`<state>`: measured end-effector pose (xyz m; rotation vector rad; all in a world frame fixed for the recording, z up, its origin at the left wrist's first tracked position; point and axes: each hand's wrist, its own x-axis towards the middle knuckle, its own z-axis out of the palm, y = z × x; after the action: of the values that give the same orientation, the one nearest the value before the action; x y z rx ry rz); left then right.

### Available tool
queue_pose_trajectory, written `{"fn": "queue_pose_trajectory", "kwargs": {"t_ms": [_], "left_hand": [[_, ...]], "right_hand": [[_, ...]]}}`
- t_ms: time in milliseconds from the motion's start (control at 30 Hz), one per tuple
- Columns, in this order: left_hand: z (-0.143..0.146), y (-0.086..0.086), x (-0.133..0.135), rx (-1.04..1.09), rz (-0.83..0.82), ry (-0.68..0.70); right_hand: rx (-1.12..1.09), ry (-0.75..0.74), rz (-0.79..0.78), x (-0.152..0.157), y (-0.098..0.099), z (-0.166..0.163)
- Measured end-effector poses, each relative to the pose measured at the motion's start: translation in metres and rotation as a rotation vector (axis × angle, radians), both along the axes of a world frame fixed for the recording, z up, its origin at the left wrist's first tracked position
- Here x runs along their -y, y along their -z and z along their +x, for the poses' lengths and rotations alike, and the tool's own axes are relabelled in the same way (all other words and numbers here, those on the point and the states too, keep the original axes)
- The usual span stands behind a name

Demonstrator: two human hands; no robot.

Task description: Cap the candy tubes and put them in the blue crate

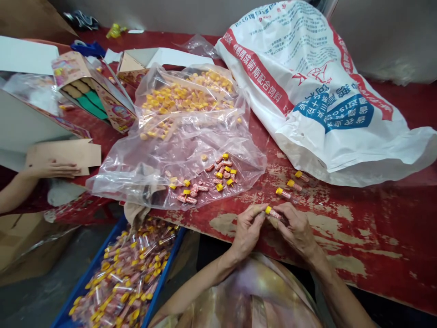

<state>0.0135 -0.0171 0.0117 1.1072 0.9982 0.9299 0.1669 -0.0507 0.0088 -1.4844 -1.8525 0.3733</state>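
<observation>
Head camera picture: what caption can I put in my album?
Left hand and right hand hold a yellow-capped tube over a scuffed red table.

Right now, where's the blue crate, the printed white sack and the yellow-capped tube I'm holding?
Blue crate [165,275], head view: right rim.
Printed white sack [322,93], head view: printed middle.
Yellow-capped tube [273,212], head view: body beside cap.

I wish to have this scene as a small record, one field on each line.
Left hand: at the capped end of a small tube
Right hand: at the tube's other end
Red table: three more yellow-capped tubes just beyond the hands
Clear plastic bag: many yellow-capped pieces
Blue crate: many capped tubes
White sack: printed, on the table
Other person: one hand on brown cardboard
</observation>
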Motion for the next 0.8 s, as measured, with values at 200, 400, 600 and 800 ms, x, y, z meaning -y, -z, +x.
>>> {"fn": "queue_pose_trajectory", "kwargs": {"t_ms": [200,400,600,800], "left_hand": [[-0.003,0.006,0.005,-0.058,0.017,0.073],[0.002,0.0,-0.006,-0.296,0.194,0.284],[-0.006,-0.002,-0.012,-0.364,0.214,0.129],[-0.018,-0.004,-0.026,-0.354,0.234,-0.146]], "right_hand": [[0.155,0.021,0.011,0.001,0.008,-0.004],[0.683,0.035,-0.293,-0.003,-0.001,-0.001],[0.921,-0.098,-0.695,-0.029,-0.017,-0.008],[0.986,-0.15,-0.684,-0.033,-0.003,-0.011]]}}
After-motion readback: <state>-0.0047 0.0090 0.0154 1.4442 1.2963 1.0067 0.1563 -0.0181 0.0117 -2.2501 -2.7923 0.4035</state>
